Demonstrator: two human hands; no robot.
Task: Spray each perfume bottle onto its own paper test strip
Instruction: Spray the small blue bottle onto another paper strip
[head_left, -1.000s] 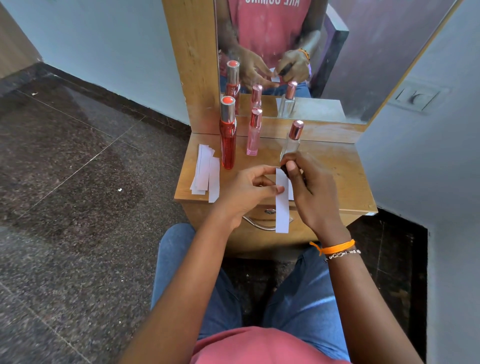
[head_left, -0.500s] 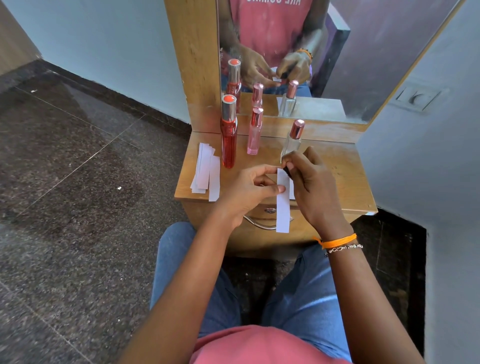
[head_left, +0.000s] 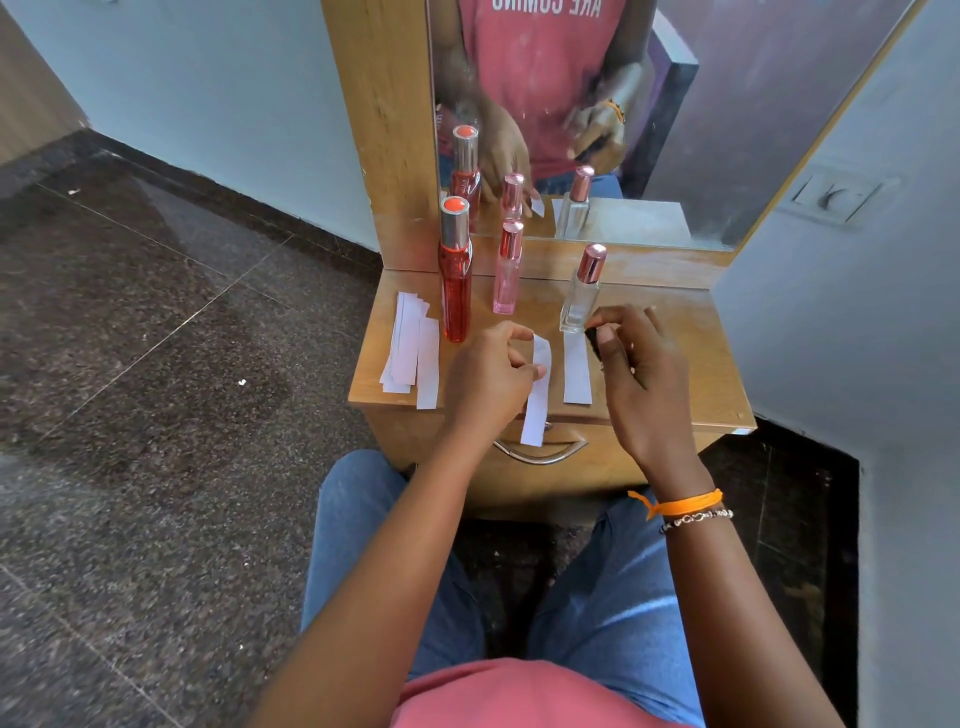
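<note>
Three capped perfume bottles stand on the small wooden dresser top: a tall red bottle, a slim pink bottle and a clear bottle. My left hand pinches a white paper strip that hangs past the front edge. A second strip lies flat in front of the clear bottle. My right hand is just right of that strip, fingers closed on a small dark object; what it is I cannot tell.
A loose pile of spare strips lies at the dresser's left edge. A mirror rises behind the bottles. A metal drawer handle sits under the top. Walls close in on the right, with a switch plate.
My right hand has pulled away from the top of the held strip to the right with the dark object. The strip lying by the clear bottle is now uncovered.
</note>
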